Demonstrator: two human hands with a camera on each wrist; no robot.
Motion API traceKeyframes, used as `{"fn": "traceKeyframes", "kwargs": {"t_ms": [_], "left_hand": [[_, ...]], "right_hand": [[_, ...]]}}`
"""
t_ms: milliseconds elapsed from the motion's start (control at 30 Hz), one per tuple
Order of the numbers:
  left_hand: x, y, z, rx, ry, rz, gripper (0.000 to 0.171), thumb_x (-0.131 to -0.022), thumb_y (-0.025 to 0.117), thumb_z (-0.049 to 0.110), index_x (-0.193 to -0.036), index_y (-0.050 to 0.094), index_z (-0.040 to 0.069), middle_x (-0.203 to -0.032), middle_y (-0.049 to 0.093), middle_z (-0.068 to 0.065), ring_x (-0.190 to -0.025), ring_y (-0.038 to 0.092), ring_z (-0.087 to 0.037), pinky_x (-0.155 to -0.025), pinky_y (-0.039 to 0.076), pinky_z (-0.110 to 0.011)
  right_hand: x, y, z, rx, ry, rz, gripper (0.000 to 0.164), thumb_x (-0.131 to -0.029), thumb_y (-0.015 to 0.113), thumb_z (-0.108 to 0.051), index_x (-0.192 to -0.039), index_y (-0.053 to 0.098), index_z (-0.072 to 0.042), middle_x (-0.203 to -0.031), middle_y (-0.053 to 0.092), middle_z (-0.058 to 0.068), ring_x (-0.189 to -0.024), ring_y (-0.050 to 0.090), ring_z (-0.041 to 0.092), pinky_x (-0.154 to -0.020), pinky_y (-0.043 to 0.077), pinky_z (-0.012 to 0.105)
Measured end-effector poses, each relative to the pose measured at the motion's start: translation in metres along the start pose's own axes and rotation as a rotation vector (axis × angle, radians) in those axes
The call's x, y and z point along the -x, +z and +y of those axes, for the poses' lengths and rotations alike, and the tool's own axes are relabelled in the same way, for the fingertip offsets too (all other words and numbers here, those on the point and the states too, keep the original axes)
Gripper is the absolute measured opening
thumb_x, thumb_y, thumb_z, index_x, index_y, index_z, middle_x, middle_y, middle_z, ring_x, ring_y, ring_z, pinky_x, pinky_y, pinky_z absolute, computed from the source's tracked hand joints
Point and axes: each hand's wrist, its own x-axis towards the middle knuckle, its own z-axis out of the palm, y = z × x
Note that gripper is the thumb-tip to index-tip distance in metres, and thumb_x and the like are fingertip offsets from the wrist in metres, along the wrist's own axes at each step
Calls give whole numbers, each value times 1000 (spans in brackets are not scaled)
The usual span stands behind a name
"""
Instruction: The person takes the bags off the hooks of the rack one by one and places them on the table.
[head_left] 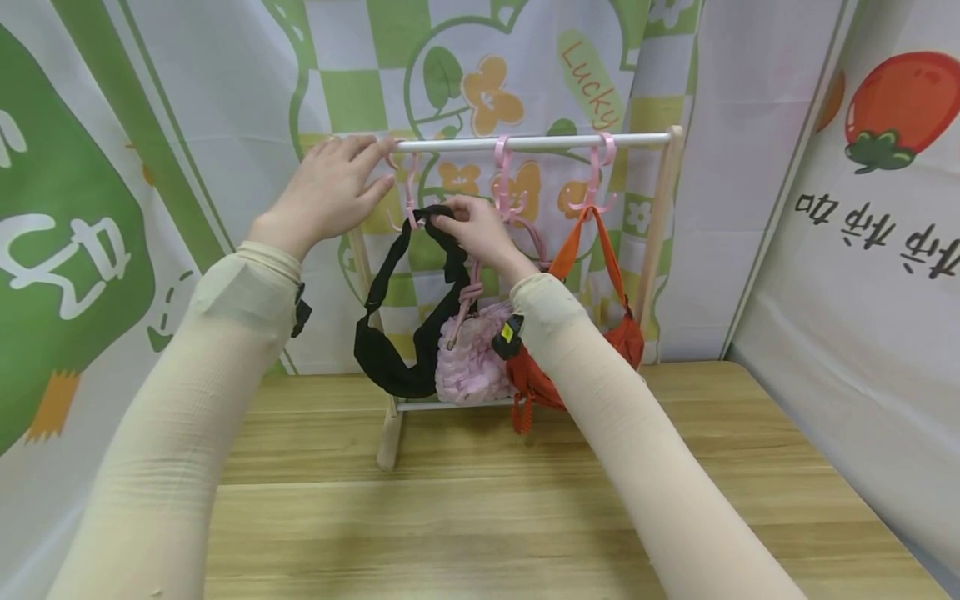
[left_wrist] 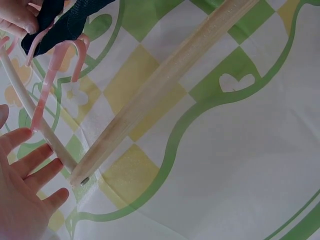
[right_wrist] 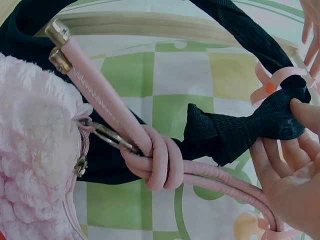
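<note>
My right hand (head_left: 483, 233) pinches the strap of a black shoulder bag (head_left: 386, 358) between thumb and fingers. That strap lies over the prongs of a pink hook (head_left: 411, 185) at the rail's left end; the right wrist view shows a knotted part of the strap (right_wrist: 235, 127) beside my fingers. At the left end of the white rail (head_left: 450, 145) rests my left hand (head_left: 330, 187), its fingers extended along the bar near the hook's top. In the left wrist view those fingers (left_wrist: 42, 175) are spread and straight, holding nothing.
A fluffy pink bag (head_left: 468, 358) with a knotted pink strap hangs from the middle hook (head_left: 504, 179). To its right, an orange-red bag (head_left: 626, 337) hangs from another pink hook (head_left: 595, 171). The rack's wooden side post (head_left: 660, 217) stands at the back of the wooden table (head_left: 450, 533).
</note>
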Motion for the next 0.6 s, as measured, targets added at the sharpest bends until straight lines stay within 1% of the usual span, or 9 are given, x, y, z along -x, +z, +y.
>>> {"fn": "traceKeyframes", "kwargs": {"t_ms": [100, 200, 367, 600], "left_hand": [[0, 0, 0, 3, 1, 0, 55, -103, 28, 40, -151, 22, 15, -152, 27, -22, -139, 24, -44, -116, 12, -57], [0, 0, 0, 2, 3, 0, 55, -103, 28, 40, -151, 22, 15, -152, 27, -22, -139, 24, -44, -116, 12, -57], [0, 0, -1, 2, 3, -6, 55, -103, 28, 40, -152, 21, 16, -153, 26, -21, -139, 23, -43, -116, 11, -57], [0, -1, 0, 3, 0, -15, 55, -103, 27, 40, -152, 20, 16, -153, 25, -22, -140, 22, -43, -116, 10, -57]], "right_hand": [[-1, 0, -2, -59, 41, 8, 21, -92, 62, -19, -107, 66, -4, -103, 70, 13, -71, 56, 12, -59, 44, 20], [-2, 1, -4, -125, 93, 9, 23, -92, 62, -17, -110, 66, -2, -107, 69, 15, -70, 55, 9, -62, 45, 20], [-3, 0, -7, -202, 169, 4, 26, -93, 61, -15, -113, 65, 0, -113, 67, 17, -73, 58, 7, -71, 50, 21], [-4, -1, -11, -275, 231, 12, 28, -93, 60, -15, -116, 64, 2, -116, 65, 17, -84, 62, 11, -81, 54, 25]]}}
